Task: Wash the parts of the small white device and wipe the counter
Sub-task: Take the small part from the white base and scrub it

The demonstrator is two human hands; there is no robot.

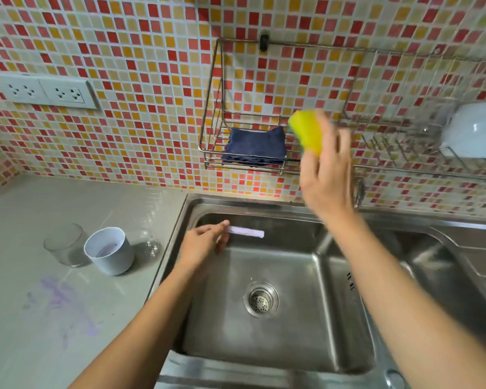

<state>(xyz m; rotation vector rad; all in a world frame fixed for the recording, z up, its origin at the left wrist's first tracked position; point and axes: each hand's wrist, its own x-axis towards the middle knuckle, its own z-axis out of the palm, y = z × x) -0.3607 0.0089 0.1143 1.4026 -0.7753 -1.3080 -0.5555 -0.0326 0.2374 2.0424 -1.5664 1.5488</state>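
My left hand (205, 242) holds a flat white part (246, 232) by its left end, over the back left of the steel sink (264, 341). My right hand (327, 175) is raised in front of the wall rack and grips a yellow sponge (306, 130) with a green edge. A white cup-shaped part (110, 251) with purple residue inside stands on the grey counter (68, 203), left of the sink. A clear glass (65, 244) stands touching its left side. A purple smear (65, 301) marks the counter in front of them.
A dark blue cloth (254, 148) lies in the wire wall basket (213, 108). A white bowl (474, 130) sits upside down on the wire dish rack (404, 153) at right. The sink drain (261, 299) is in the basin's middle. Two wall sockets (44, 91) are at upper left.
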